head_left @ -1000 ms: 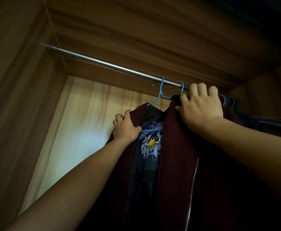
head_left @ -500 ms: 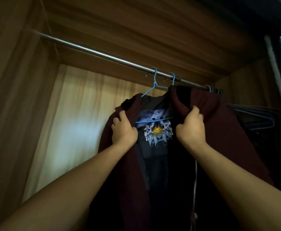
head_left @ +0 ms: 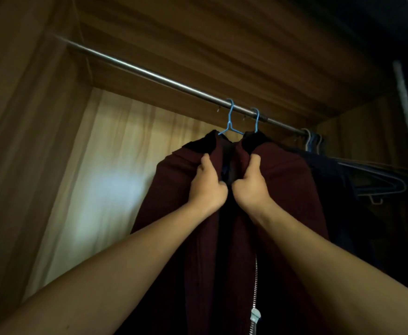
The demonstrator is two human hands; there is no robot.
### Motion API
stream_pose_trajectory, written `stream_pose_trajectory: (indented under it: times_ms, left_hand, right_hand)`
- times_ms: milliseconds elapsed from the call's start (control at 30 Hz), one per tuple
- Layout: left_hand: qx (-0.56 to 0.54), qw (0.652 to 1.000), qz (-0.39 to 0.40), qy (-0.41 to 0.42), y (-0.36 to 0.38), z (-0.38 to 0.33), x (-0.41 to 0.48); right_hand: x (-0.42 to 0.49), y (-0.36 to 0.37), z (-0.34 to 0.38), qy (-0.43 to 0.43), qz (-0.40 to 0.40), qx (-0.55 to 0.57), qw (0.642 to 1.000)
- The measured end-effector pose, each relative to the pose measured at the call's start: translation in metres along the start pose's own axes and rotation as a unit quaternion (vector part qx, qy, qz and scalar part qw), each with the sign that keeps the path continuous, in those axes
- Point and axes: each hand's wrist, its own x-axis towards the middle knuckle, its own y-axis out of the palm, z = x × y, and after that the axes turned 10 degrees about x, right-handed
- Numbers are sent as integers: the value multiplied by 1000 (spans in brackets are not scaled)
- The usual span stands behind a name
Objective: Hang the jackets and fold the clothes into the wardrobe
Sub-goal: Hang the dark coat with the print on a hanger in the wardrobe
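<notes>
- The maroon jacket (head_left: 282, 187) is hung on a blue hanger (head_left: 231, 116) from the wardrobe rail (head_left: 149, 74).
- Its front edges are gripped by the left hand (head_left: 206, 189) and the right hand (head_left: 250, 187), fingers curled into the cloth.
- Hanging is judged nearly done; next, the fronts are to be squared and released.

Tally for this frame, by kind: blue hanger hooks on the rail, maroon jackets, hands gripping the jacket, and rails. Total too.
blue hanger hooks: 2
maroon jacket: 1
hands gripping it, left hand and right hand: 2
metal rail: 1
Total: 6
</notes>
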Motion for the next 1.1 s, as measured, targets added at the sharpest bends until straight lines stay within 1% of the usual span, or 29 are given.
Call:
stream_pose_trajectory:
  times_ms: [67,133,167,200,233,267,333,433,500,533,567,600,667,767,833,900,1000,1100]
  left_hand:
    - [-21,1000,8,-10,-5,16,5]
    - [-98,994,0,-55,-11,37,11]
    - [-149,985,-4,-85,-15,47,15]
    - [-183,977,-4,-111,-18,56,20]
    - [-190,974,1,-126,-21,63,25]
    - [-175,976,9,-132,-23,69,30]
    - [-123,984,13,-131,-26,75,42]
    - [-37,988,19,-147,-34,72,52]
    - [35,985,21,-166,-34,70,56]
    - [61,983,20,-173,-34,71,59]
    - [71,982,15,-172,-34,72,62]
    - [68,983,7,-170,-35,71,63]
    - [45,985,-15,-167,-36,70,69]
    - [-1,986,-34,-164,-38,65,81]
    - [-35,986,-34,-159,-37,57,89]
    - [-45,988,-39,-144,-34,46,96]
    - [-50,991,-48,-118,-24,29,100]
    - [-89,991,-62,-80,-12,6,99]
  right_hand:
    - [15,-4,-2,-1,-6,19,1000]
    - [24,-18,-12,21,-34,27,999]
    - [24,-25,-18,33,-50,24,998]
    - [24,-30,-23,40,-66,7,997]
    - [23,-35,-27,44,-76,-32,996]
    - [24,-38,-30,40,-80,-91,992]
    - [26,-39,-28,8,-88,-228,970]
    - [36,-41,-21,-60,-89,-392,914]
    - [44,-47,-18,-89,-91,-470,873]
    - [47,-50,-16,-95,-91,-485,864]
    - [51,-53,-13,-100,-90,-481,866]
    - [55,-56,-11,-108,-91,-461,876]
    - [63,-63,-5,-110,-97,-399,905]
    - [76,-72,7,-62,-114,-280,951]
    - [89,-71,10,-33,-125,-204,970]
    - [104,-65,8,-27,-124,-147,981]
    - [125,-53,3,-45,-112,-67,990]
    - [138,-43,-5,-61,-87,-13,994]
